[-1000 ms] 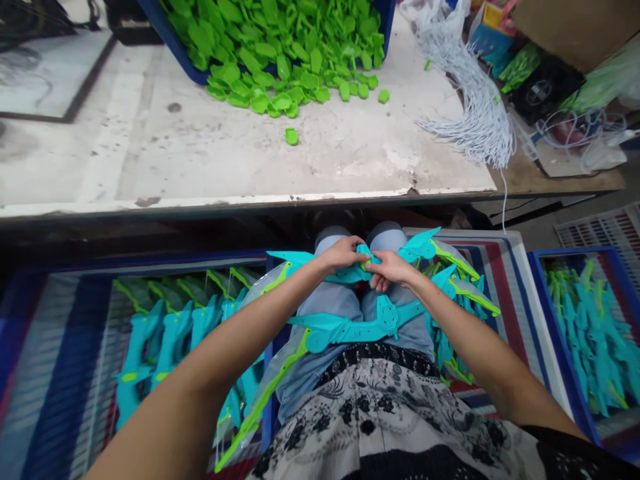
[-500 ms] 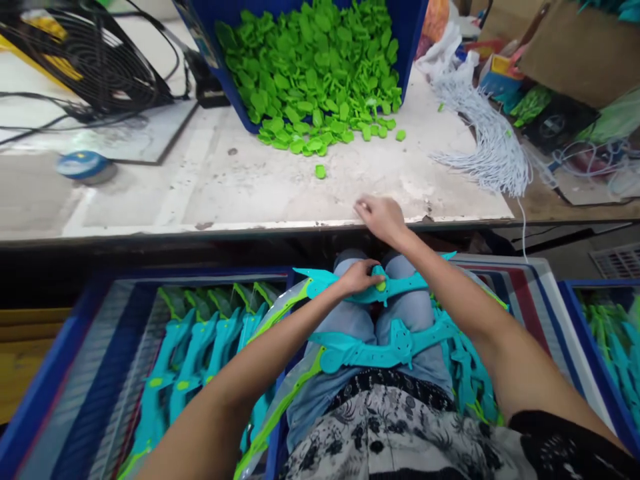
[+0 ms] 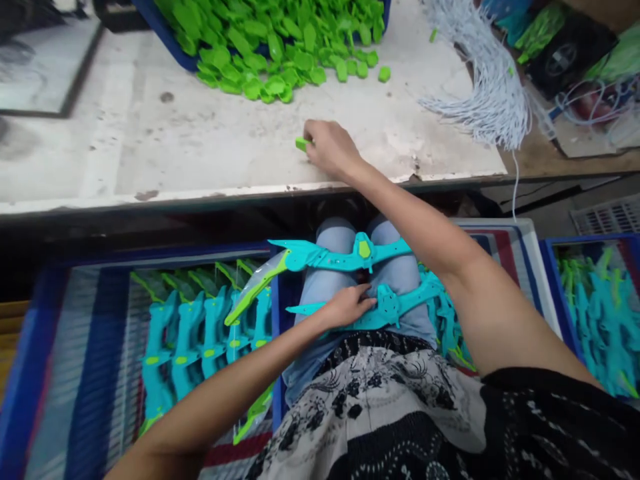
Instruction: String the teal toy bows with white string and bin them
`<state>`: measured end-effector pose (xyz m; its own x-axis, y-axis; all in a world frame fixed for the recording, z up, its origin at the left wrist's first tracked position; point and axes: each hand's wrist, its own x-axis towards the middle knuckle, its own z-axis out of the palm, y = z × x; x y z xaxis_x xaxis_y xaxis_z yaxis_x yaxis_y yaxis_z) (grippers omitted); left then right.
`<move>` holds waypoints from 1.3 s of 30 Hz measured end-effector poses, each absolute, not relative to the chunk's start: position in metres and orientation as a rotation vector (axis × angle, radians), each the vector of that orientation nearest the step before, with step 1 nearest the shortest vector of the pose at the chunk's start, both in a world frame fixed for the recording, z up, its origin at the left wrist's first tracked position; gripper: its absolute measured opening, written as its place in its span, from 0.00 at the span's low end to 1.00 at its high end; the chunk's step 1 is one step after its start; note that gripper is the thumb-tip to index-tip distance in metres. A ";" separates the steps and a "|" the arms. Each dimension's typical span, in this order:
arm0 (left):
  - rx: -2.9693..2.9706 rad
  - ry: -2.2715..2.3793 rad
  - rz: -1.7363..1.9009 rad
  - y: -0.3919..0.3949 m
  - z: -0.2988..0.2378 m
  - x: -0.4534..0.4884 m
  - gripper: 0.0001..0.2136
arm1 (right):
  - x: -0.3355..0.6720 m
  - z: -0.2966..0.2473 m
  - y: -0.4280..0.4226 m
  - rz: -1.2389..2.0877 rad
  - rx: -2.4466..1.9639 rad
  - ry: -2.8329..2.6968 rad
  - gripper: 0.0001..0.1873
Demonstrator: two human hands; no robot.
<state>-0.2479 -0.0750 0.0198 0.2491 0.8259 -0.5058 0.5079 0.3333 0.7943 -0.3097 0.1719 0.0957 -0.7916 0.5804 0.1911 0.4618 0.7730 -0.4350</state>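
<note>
My right hand (image 3: 331, 149) is over the worktable, its fingers pinched on a small green plastic cap (image 3: 302, 143). Across my lap lie two turquoise toy bows. On the farther toy bow (image 3: 320, 257), a green cap sits in the raised middle, and its left end carries a green limb. The nearer toy bow (image 3: 389, 307) has a bare turquoise centre with small holes. My left hand (image 3: 349, 306) is closed around this nearer bow, just left of its centre, and hides part of it.
A blue bin (image 3: 173, 47) spills green caps (image 3: 280, 47) onto the worktable (image 3: 225, 150). White cords (image 3: 493, 87) hang at the table's right. Finished-looking bows (image 3: 187, 333) stand in a lined crate at left; more turquoise parts (image 3: 603, 313) fill a crate at right.
My right hand has moved left and forward and picked up the lone green cap. My left hand has left the farther bow's capped centre and come back to the nearer bow. The view has shifted.
</note>
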 end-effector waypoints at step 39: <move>1.306 1.615 0.354 -0.072 0.019 -0.208 0.22 | -0.044 0.055 -0.013 1.392 -1.827 -2.486 0.29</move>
<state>-0.2075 -0.0716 0.0187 0.0695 0.8624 -0.5014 0.5737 0.3767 0.7273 -0.0443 -0.0131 0.0554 -0.3963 0.6824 -0.6143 0.8804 0.0926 -0.4651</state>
